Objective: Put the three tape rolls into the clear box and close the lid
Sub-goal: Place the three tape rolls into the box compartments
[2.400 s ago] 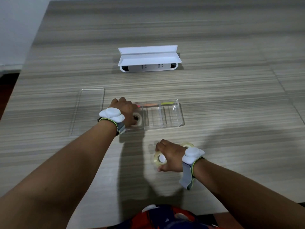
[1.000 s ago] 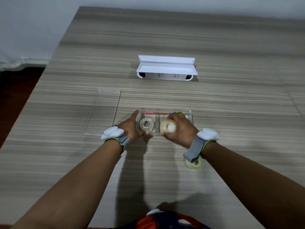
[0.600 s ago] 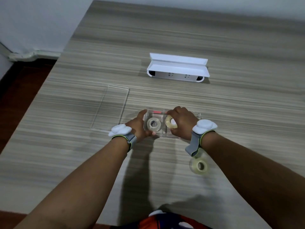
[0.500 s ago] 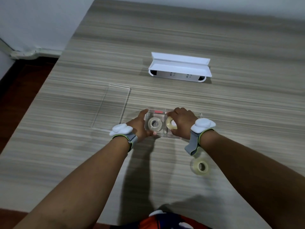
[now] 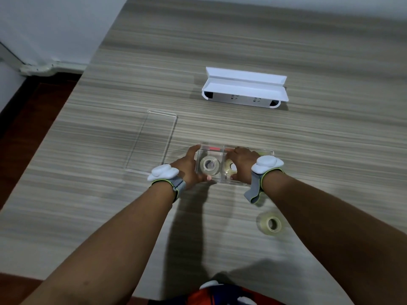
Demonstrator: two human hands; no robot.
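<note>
The clear box [image 5: 269,153] lies open on the table in front of me. One tape roll [image 5: 209,165] rests flat in its left compartment. My left hand [image 5: 189,167] grips the box's left end, thumb on the near wall. My right hand [image 5: 242,165] reaches into the middle compartment, fingers around a second tape roll [image 5: 229,169]. A third tape roll [image 5: 270,223] lies on the table near my right forearm. The clear lid [image 5: 152,142] lies flat to the left of the box.
A white open case [image 5: 244,89] stands farther back on the wooden table [image 5: 330,150]. The table's left edge drops to a dark floor [image 5: 19,119]. A wall runs along the back.
My right hand carried a tape roll from the near table into the box's middle compartment. My left hand slid from inside the left compartment to gripping the box's left end.
</note>
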